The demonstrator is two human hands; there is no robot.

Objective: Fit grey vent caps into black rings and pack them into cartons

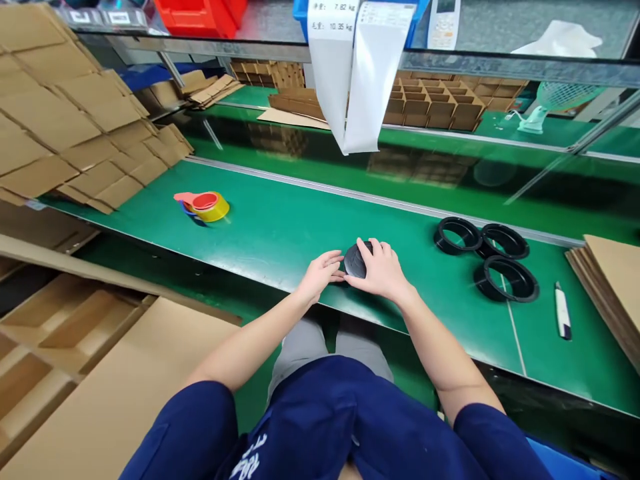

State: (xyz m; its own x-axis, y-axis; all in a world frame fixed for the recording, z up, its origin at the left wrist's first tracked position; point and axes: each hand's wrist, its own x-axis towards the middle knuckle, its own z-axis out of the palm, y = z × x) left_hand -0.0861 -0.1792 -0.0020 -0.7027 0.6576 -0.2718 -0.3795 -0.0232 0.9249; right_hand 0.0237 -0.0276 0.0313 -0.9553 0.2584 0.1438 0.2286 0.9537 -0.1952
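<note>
A dark, round, disc-like part [354,263] is held near the front edge of the green work surface, in front of my body. My right hand [383,270] is closed on it from the right, fingers over the top and thumb at the near side. From the left, my left hand [320,277] reaches to its edge with fingers stretched out and slightly apart; whether the fingertips touch it I cannot tell. The part's underside and right side are hidden by the right hand.
Three black rings [506,279] sit to the right, beside a white-handled cutter [563,310] and stacked cardboard [607,287]. Nested red, yellow and blue cup-like pieces [213,208] lie left. Cardboard partitions [75,100] lean at far left. Paper labels [377,73] hang from the shelf.
</note>
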